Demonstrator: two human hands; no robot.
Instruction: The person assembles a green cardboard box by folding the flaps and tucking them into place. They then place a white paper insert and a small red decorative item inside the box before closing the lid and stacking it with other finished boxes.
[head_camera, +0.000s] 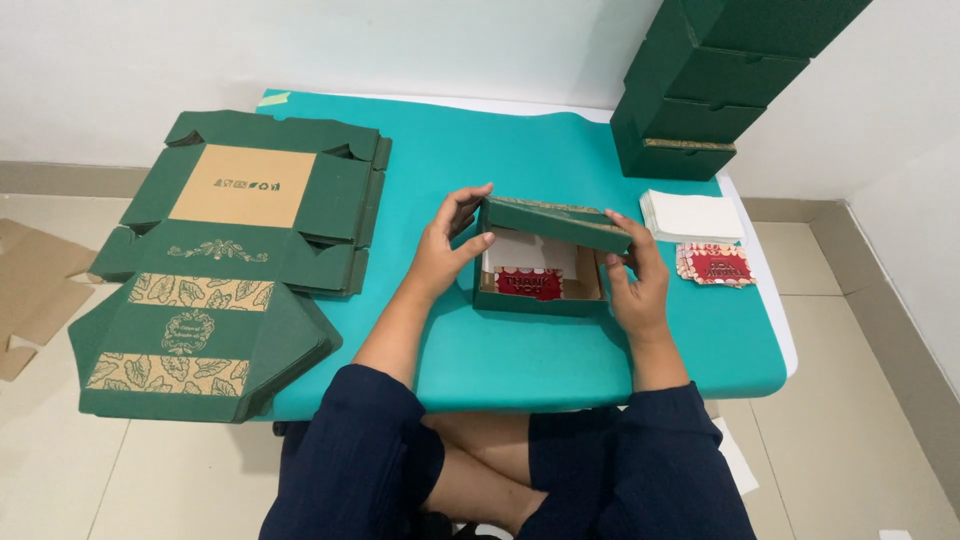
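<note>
The person's dark blue sleeves (520, 470) sit nearest the camera, forearms reaching out over the teal table (520, 360). Well to the left of the grip lies a stack of flat, unfolded green box blanks (225, 270), spread open with leaf-patterned panels up. The left hand (445, 250) pinches the left end of the green box lid (555, 222), thumb below and fingers above, apparently to keep that edge lined up. Between the hands the small green box (540, 275) stands half open, lid tilted over it; inside lie white paper and a red card (530, 283). The right hand (632, 275) grasps the lid's right end and steadies the box wall. Just right of it rest white napkins (692, 216) and more red cards (716, 265); beyond, finished green boxes (710, 85) are stacked.
</note>
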